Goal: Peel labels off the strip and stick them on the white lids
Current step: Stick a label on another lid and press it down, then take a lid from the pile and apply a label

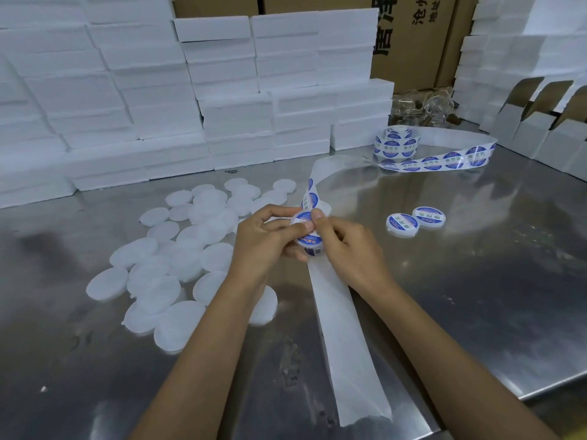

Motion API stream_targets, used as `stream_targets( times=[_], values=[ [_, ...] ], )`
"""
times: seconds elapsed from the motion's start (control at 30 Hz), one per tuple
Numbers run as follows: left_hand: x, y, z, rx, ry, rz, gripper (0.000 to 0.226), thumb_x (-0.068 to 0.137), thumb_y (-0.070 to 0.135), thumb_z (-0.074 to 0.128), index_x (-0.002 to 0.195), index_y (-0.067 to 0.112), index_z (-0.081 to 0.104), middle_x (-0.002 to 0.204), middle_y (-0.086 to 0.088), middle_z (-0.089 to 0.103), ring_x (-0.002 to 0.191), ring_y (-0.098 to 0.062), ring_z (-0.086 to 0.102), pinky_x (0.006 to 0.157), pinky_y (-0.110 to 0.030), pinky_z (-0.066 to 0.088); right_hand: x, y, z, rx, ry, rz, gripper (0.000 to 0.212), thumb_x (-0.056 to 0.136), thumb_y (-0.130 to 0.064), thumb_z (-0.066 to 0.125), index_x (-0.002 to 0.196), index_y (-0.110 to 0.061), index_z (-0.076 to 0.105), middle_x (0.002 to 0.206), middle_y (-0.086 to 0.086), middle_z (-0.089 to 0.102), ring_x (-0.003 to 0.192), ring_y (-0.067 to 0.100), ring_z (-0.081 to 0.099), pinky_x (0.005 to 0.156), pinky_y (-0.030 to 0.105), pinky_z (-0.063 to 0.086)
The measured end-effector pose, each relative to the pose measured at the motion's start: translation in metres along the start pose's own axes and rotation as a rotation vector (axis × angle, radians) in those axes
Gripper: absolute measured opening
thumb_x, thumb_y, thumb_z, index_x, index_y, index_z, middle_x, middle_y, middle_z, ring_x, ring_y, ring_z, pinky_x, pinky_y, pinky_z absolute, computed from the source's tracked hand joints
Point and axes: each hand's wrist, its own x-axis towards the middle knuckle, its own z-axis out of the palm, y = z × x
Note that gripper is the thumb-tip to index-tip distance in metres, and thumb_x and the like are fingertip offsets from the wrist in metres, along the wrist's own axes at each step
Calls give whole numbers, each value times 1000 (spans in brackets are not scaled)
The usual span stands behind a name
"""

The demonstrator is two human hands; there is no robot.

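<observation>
My left hand point(270, 239) grips a white lid point(306, 241) above the steel table, its thumb lying across the lid's top. A round blue-and-white label point(301, 219) lies on that lid, and my right hand point(344, 241) pinches the label's edge between thumb and forefinger. The label strip point(435, 161) runs from a coil at the back right, curves to my hands, and its bare backing point(343, 325) trails toward me. Several plain white lids point(178, 258) lie heaped to the left. Two labelled lids point(416, 220) sit on the right.
Stacks of white foam boxes point(222, 90) wall off the back and left. Brown cartons point(413, 36) stand behind them. Open white cardboard boxes point(540, 122) line the right edge. The steel table's point(476, 296) front edge steps back at the lower right.
</observation>
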Motion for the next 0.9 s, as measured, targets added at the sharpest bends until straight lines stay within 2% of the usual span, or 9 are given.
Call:
stream_targets(
  times=[0.1, 0.17, 0.3, 0.4, 0.5, 0.57, 0.7, 0.8, 0.9],
  values=[
    [1, 0, -2, -23, 116, 11, 20, 81, 8, 81, 98, 5, 71, 80, -6, 78, 58, -18, 72, 52, -23, 57, 1, 0, 1, 166, -72, 9, 54, 97, -47, 52, 63, -5, 50, 45, -14, 47, 47, 5, 39, 51, 18, 30],
    [3, -2, -2, -31, 174, 5, 12, 84, 9, 78, 94, 4, 74, 81, -7, 78, 62, -20, 74, 52, -23, 57, 1, 0, 2, 238, -136, 28, 48, 98, -40, 55, 59, -11, 48, 44, -15, 46, 44, 3, 38, 48, 13, 28],
    [4, -4, -1, -68, 194, -26, 11, 89, 11, 74, 97, 4, 77, 94, -10, 78, 74, -25, 76, 56, -25, 59, 3, 2, 2, 257, -220, 84, 46, 100, -36, 52, 61, -12, 48, 48, -12, 44, 47, 3, 35, 49, 18, 29],
    [4, -4, 1, -109, 195, -54, 11, 93, 15, 70, 99, 13, 79, 96, -2, 79, 81, -19, 77, 56, -21, 57, 10, 8, -5, 114, -50, 175, 44, 101, -34, 50, 65, -8, 53, 52, -7, 51, 52, 9, 44, 51, 21, 32],
    [4, -3, 1, -93, 224, -74, 16, 95, 21, 68, 107, 18, 78, 96, 3, 79, 78, -13, 76, 52, -17, 54, 17, 24, -22, -206, 168, 299, 44, 101, -42, 42, 86, -5, 61, 87, 13, 66, 84, 33, 59, 68, 33, 39],
    [4, -2, 0, -85, 234, -76, 18, 96, 21, 65, 110, 18, 76, 95, 2, 79, 78, -15, 76, 49, -15, 52, 20, 38, -36, -365, 259, 372, 46, 101, -47, 37, 93, -9, 63, 99, 14, 67, 95, 37, 60, 73, 36, 39],
    [6, -1, -5, -52, 296, -73, 19, 97, 20, 62, 107, 15, 76, 93, -2, 79, 88, -22, 75, 48, -15, 51, 23, 60, -59, -539, 353, 490, 50, 100, -48, 38, 97, -9, 68, 101, 19, 68, 97, 39, 63, 72, 36, 36],
    [9, -2, -11, -60, 363, -61, 20, 98, 13, 56, 104, 8, 75, 95, -10, 77, 94, -25, 74, 61, -25, 60, 22, 65, -65, -566, 409, 532, 51, 98, -48, 43, 91, -4, 68, 99, 20, 68, 93, 39, 63, 70, 35, 34],
    [12, -3, -18, -57, 406, -57, 21, 99, 14, 53, 101, 11, 73, 97, -10, 76, 92, -24, 73, 67, -27, 61, 21, 59, -63, -545, 421, 490, 48, 97, -48, 47, 85, -6, 66, 92, 19, 67, 90, 40, 62, 70, 35, 34]
  ],
)
